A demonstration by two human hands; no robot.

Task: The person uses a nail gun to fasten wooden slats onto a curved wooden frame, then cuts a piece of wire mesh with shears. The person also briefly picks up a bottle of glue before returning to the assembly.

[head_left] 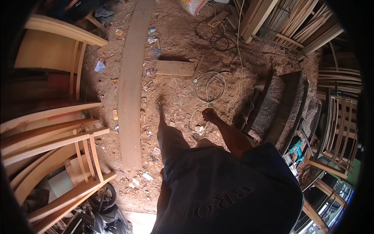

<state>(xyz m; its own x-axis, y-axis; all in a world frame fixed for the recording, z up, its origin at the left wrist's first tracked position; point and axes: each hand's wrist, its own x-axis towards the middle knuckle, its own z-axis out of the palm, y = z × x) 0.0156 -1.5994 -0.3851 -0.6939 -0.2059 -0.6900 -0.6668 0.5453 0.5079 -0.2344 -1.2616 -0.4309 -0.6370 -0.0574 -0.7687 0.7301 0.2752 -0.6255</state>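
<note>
Dark shirt (230,187) fills lower centre; mid-frame, the right hand (210,114) curls inward, its contents impossible to tell, near pale coiled hose (224,87); left hand hidden. Best keep feet (158,109) clear of loops.

I'm standing on a brown floor (179,46), shavings and litter all over. Wooden furniture frames (58,146) left, timber strips (300,19) far right, bright light (141,223) lower left.

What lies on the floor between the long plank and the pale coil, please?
In the head view, a short board lies between the long plank and the pale coil, with wood shavings and small litter around it.
</note>
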